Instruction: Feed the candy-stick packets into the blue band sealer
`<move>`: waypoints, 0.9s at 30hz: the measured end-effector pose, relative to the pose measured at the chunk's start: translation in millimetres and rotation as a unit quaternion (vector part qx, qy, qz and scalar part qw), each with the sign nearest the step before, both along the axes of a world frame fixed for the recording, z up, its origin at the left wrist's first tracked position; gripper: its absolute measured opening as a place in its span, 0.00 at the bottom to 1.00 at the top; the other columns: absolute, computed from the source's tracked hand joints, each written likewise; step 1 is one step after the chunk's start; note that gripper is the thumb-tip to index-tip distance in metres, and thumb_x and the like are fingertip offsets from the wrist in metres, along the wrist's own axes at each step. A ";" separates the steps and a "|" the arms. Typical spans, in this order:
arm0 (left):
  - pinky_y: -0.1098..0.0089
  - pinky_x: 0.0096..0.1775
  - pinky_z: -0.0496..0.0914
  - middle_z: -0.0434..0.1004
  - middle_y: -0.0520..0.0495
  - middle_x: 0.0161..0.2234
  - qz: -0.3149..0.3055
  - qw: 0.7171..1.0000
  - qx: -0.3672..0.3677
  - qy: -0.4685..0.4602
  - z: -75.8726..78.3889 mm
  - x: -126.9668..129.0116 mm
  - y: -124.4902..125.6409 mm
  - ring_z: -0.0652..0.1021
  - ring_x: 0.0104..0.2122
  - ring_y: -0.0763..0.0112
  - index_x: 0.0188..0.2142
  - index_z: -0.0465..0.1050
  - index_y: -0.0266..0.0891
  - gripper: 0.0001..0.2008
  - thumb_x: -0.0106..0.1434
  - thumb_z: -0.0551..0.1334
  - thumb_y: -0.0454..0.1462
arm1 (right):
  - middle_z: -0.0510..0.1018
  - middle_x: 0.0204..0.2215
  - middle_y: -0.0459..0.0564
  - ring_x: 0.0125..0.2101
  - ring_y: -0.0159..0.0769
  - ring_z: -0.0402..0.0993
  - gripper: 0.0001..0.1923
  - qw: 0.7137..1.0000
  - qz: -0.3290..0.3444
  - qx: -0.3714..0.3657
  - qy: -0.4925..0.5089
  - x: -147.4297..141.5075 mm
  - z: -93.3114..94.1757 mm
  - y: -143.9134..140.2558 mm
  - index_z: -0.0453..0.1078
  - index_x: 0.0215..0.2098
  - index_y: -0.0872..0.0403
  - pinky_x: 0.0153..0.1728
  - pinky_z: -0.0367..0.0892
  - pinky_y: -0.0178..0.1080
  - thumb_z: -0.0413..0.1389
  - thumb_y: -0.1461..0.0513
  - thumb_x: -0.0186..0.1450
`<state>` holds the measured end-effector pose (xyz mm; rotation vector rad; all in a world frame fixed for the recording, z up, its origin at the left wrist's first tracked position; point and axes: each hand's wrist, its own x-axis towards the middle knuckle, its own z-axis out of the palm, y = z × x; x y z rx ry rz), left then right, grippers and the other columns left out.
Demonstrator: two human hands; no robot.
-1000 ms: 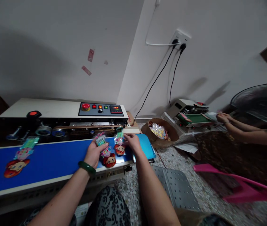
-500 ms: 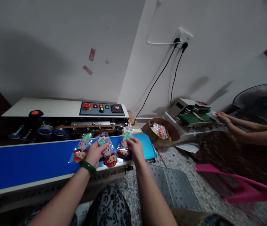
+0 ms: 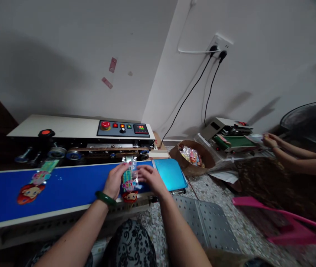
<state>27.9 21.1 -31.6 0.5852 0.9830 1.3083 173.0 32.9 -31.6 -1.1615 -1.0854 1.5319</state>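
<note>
My left hand (image 3: 114, 182), with a green bangle at its wrist, grips a clear plastic packet (image 3: 130, 179) by its left edge. Printed on the packet are green-blue stripes and a red-haired cartoon head; whether others lie stacked beneath it I cannot tell. Just right of it, my right hand (image 3: 151, 179) has its fingers apart, slightly blurred, the tips close to the packet's edge. Both hands are over the blue conveyor belt (image 3: 82, 183) of a sealing machine (image 3: 60, 124). Another such packet (image 3: 36, 181) lies farther left on the belt, its top end at the machine's rollers.
A light-blue sheet (image 3: 170, 174) covers the belt's right end. Beyond stands a round brown container (image 3: 182, 163) with several packets. A co-worker's hands (image 3: 269, 141) are by a second sealer with a green belt (image 3: 237, 142). A pink stool (image 3: 280, 222) and metal plate (image 3: 205, 218) are at lower right.
One packet now lies well to the left on the belt. The packets spread under my hands are down to one visible packet in my left hand; my right hand has let go of its packet.
</note>
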 end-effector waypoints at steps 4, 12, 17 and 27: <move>0.65 0.47 0.62 0.76 0.41 0.41 -0.032 0.996 0.026 0.078 -0.2 4.5 -3.1 0.72 0.45 0.61 0.35 0.75 0.35 0.16 0.48 0.64 0.43 | 0.74 0.23 0.43 0.24 0.30 0.70 0.13 0.999 0.035 0.007 0.031 -18.3 -4.9 -29.4 0.69 0.26 0.56 0.27 0.65 0.32 0.64 0.61 0.43; 0.64 0.43 0.64 0.74 0.39 0.42 -0.090 0.987 -0.041 0.127 11.9 2.7 -7.3 0.72 0.42 0.62 0.41 0.72 0.37 0.24 0.49 0.60 0.51 | 0.69 0.14 0.42 0.16 0.30 0.66 0.06 0.980 -0.173 -0.085 -0.046 40.0 -6.9 18.2 0.61 0.19 0.54 0.19 0.62 0.32 0.56 0.64 0.44; 0.69 0.36 0.66 0.76 0.41 0.36 -0.105 0.986 -0.042 0.123 12.4 0.9 -6.5 0.75 0.34 0.67 0.37 0.73 0.36 0.23 0.48 0.61 0.50 | 0.65 0.10 0.41 0.11 0.26 0.60 0.08 0.983 -0.131 -0.098 -0.082 36.6 -5.4 54.7 0.59 0.14 0.56 0.13 0.57 0.30 0.56 0.68 0.41; 0.72 0.30 0.68 0.77 0.39 0.34 -0.246 0.953 -0.020 0.175 9.1 16.9 -15.8 0.76 0.28 0.69 0.34 0.75 0.35 0.19 0.46 0.65 0.46 | 0.75 0.23 0.49 0.21 0.32 0.72 0.06 0.958 -0.209 -0.036 -0.192 130.9 17.1 -19.7 0.66 0.30 0.57 0.23 0.68 0.33 0.55 0.64 0.53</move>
